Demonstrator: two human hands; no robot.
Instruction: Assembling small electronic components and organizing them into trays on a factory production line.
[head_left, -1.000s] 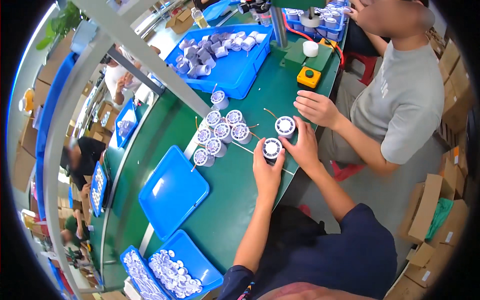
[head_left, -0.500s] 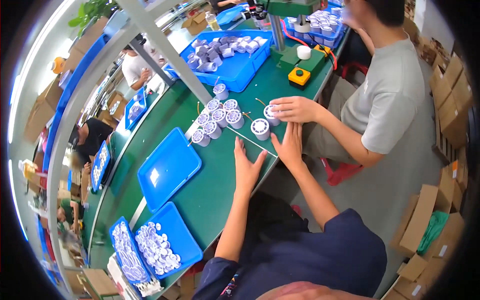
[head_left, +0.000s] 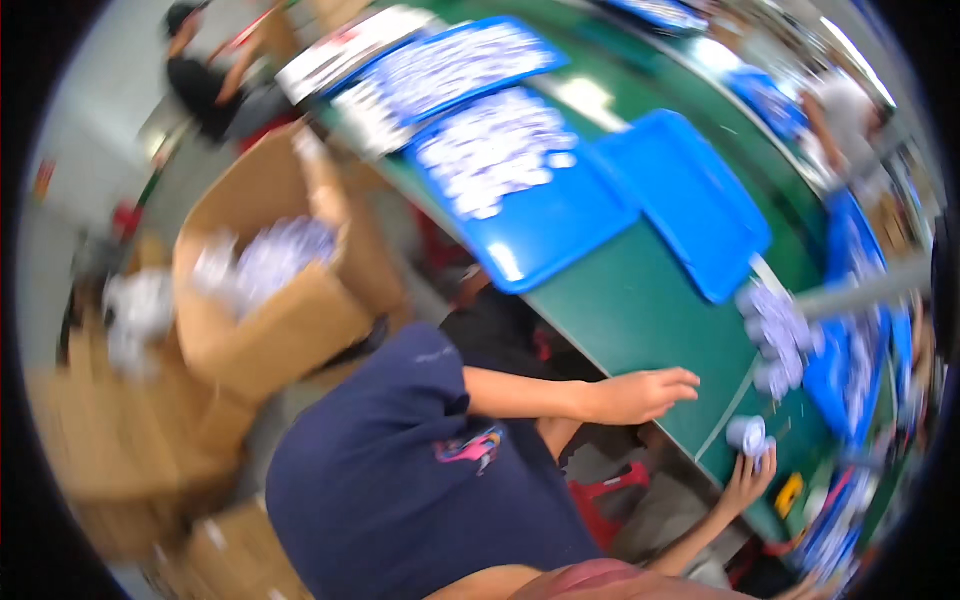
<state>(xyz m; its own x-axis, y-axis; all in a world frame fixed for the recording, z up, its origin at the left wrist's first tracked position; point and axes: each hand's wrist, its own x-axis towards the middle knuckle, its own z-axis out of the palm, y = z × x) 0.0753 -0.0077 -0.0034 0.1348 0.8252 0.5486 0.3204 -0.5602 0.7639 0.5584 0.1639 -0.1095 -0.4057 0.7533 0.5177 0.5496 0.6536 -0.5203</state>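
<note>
My left hand (head_left: 640, 397) is held over the near edge of the green table, fingers stretched out and holding nothing. My right hand (head_left: 746, 484) is at the table's edge further right, its fingers around a small white cylindrical part (head_left: 763, 452), blurred by motion. Right beside that one stands another white cylindrical part (head_left: 744, 432). Beyond them is a cluster of similar white cylindrical parts (head_left: 775, 335), too smeared to tell apart.
An empty blue tray (head_left: 700, 215) lies beside a blue tray (head_left: 555, 235) with many small white pieces. Behind is another filled blue tray (head_left: 470, 65). An open cardboard box (head_left: 270, 345) stands at left, a red stool (head_left: 610, 490) under the table. A yellow control box (head_left: 789, 494) is at right.
The view has swung far to the left. My left hand has moved away from the parts toward the table edge; my right hand has closed on a white cylindrical part.
</note>
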